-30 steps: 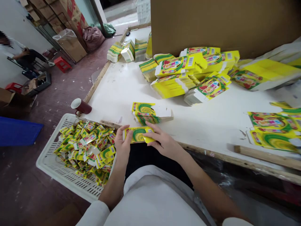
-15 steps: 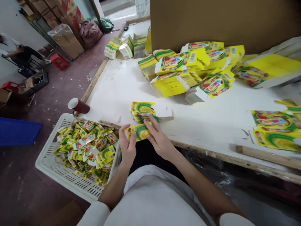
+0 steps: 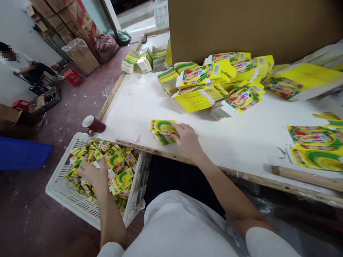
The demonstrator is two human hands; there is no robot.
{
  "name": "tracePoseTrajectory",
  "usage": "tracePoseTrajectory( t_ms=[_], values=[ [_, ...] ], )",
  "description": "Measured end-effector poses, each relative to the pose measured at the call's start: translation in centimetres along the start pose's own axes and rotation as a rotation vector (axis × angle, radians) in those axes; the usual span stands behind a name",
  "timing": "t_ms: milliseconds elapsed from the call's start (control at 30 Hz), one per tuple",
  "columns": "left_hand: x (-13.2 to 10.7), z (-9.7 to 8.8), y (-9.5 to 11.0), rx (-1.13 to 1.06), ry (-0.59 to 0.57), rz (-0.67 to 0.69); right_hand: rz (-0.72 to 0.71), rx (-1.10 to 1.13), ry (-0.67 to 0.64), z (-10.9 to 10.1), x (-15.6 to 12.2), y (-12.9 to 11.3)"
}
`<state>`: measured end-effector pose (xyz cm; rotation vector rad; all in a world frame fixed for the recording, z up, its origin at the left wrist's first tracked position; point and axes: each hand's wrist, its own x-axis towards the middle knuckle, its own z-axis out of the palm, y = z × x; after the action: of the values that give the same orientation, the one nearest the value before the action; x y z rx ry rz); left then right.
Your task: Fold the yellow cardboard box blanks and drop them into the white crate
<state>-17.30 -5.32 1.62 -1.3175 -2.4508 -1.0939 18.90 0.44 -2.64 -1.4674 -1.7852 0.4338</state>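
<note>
Over a white plastic basket [image 3: 57, 180] heaped with small yellow-green folded cartons [image 3: 122, 178], my left hand [image 3: 95, 173] hangs with fingers spread and nothing in them. My right hand [image 3: 189, 141] is at the table's front edge, fingers curled round the right end of a small stack of flat yellow-green cartons [image 3: 163, 132]. The hand covers that end of the stack, so how many cartons it grips is hidden.
A maroon mug [image 3: 95, 125] lies tilted at the table corner. Banded bundles of yellow cartons [image 3: 198, 96] fill the back of the white table [image 3: 128, 103], before a large cardboard panel [image 3: 254, 28]. A wooden strip [image 3: 308, 178] lies right. A person [image 3: 29, 67] sits far left.
My left hand has moved left and down from the table edge to above the basket; the carton it held is out of it. My right hand has shifted onto the stack's right end.
</note>
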Motion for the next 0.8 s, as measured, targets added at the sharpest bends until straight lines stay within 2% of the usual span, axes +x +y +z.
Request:
tracePoseTrajectory(
  t_ms=[67, 100, 200, 267, 333, 400, 467, 533, 633, 733, 800],
  values=[
    [-0.7, 0.4, 0.3, -0.131, -0.037, 0.009, -0.007, -0.027, -0.005, 0.3, 0.1, 0.3],
    [-1.5, 0.9, 1.1, -0.253, -0.099, 0.001, -0.009, -0.031, 0.005, 0.3, 0.1, 0.1],
    [-5.3, 3.0, 4.8, -0.655, -0.349, -0.068, -0.021, 0.003, 0.047, -0.9, -0.6, -1.1],
    [-8.1, 4.2, 7.7, -0.904, -0.481, -0.087, -0.079, 0.082, 0.053, -1.7, -1.5, -2.5],
    [-10.4, 4.7, 10.3, -1.159, -0.596, -0.111, -0.170, 0.190, -0.002, -2.0, -2.8, -4.0],
    [-11.9, 4.6, 12.3, -1.344, -0.685, -0.195, -0.220, 0.292, -0.084, -1.5, -4.4, -5.4],
    [-12.2, 4.2, 13.6, -1.436, -0.703, -0.313, -0.191, 0.427, -0.089, -0.7, -5.9, -6.7],
    [-11.9, 3.9, 14.3, -1.483, -0.649, -0.385, -0.100, 0.624, -0.112, 0.1, -7.1, -7.6],
    [-11.2, 3.7, 14.7, -1.510, -0.524, -0.367, 0.034, 0.923, -0.246, 1.0, -7.9, -8.4],
    [-11.3, 3.9, 14.6, -1.412, -0.439, -0.319, 0.093, 0.961, -0.313, 1.6, -7.6, -8.2],
    [-11.8, 4.0, 14.4, -1.341, -0.485, -0.336, 0.129, 0.903, -0.277, 1.9, -7.3, -7.6]
  ],
)
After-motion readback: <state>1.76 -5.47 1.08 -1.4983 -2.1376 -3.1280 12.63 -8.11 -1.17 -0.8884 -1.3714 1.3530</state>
